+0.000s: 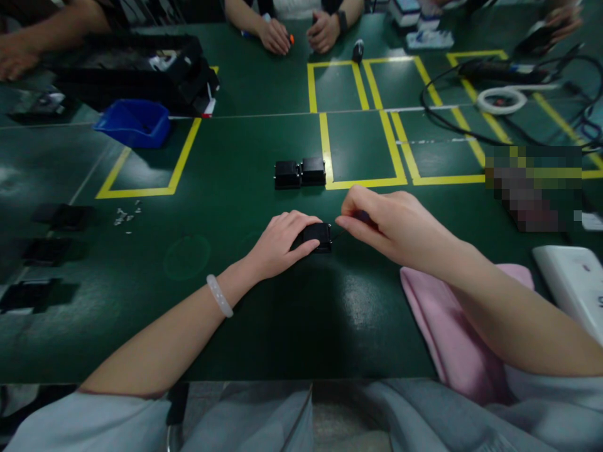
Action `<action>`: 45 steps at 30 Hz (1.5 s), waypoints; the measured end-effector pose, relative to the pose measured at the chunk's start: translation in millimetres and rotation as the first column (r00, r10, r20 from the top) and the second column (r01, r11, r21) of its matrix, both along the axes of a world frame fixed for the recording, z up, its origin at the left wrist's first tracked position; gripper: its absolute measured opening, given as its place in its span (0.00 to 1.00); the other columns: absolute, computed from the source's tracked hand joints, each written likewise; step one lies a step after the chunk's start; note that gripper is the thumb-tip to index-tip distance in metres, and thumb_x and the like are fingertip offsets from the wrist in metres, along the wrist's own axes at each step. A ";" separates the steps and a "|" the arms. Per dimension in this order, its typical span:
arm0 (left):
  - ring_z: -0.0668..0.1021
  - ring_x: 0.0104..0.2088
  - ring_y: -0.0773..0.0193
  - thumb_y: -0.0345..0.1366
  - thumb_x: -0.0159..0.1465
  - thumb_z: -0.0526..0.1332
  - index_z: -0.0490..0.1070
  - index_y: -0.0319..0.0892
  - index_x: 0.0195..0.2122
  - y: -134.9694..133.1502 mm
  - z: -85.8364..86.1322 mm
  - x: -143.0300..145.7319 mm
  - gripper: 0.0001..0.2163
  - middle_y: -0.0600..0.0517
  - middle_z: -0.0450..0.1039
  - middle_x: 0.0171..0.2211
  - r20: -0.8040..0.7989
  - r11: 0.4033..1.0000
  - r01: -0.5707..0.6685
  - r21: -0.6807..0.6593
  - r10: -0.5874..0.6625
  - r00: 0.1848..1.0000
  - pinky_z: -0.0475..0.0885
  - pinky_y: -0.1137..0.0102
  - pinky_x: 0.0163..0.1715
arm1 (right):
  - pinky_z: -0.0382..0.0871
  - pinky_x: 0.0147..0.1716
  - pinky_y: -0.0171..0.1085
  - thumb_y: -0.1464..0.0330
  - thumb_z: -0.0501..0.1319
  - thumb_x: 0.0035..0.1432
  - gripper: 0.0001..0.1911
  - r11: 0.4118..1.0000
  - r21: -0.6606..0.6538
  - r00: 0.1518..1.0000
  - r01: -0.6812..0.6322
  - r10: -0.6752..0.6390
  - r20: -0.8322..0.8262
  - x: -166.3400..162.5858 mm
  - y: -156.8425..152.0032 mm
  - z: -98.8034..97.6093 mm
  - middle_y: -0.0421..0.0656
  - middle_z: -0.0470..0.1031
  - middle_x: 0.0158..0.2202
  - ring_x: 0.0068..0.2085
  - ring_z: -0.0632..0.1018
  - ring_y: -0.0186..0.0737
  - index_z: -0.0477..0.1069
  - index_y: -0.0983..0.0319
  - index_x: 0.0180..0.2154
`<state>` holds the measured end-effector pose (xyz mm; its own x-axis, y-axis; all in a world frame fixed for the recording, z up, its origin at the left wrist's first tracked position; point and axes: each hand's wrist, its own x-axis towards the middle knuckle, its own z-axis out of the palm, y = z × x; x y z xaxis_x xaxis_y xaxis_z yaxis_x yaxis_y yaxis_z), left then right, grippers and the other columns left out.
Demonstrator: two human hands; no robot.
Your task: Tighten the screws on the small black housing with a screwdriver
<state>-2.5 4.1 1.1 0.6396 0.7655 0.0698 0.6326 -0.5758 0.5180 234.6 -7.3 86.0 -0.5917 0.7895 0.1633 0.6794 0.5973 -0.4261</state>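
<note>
A small black rectangular box (319, 235) rests on the green table in front of me. My left hand (283, 243) grips it from its left side, fingers over the far edge and thumb along the near edge. To its right, my right hand (384, 220) is closed in a pinch around a thin dark tool (338, 235). The slim shaft points at the box's right end, where small metal bits show. Most of the tool is hidden in my fingers, so its exact kind is unclear. Beyond my hands, two similar black boxes (300, 173) sit side by side.
Several small screws (125, 216) lie at the left, near dark flat parts (47, 251). Farther back are a blue bin (134, 122) and a large black tray (132, 69). A pink cloth (464, 326) lies under my right forearm. Cables (433, 107) and co-workers' hands (276, 36) are across the table.
</note>
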 end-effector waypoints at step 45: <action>0.71 0.49 0.54 0.50 0.72 0.49 0.64 0.44 0.57 0.6 -0.4 -0.3 0.20 0.48 0.70 0.51 0.002 1.000 0.002 0.006 -0.002 1.000 0.63 0.60 0.49 | 0.52 0.26 0.33 0.60 0.53 0.67 0.10 1.000 0.014 1.000 0.013 -0.013 -0.008 -2.0 0.2 -2.1 0.35 0.65 0.24 0.24 0.66 0.30 0.60 0.59 0.36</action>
<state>-2.8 4.8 0.7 0.6413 0.7636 0.0757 0.6301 -0.5803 0.5159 232.6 -7.1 83.9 -0.5799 0.7949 0.1788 0.6841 0.5942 -0.4229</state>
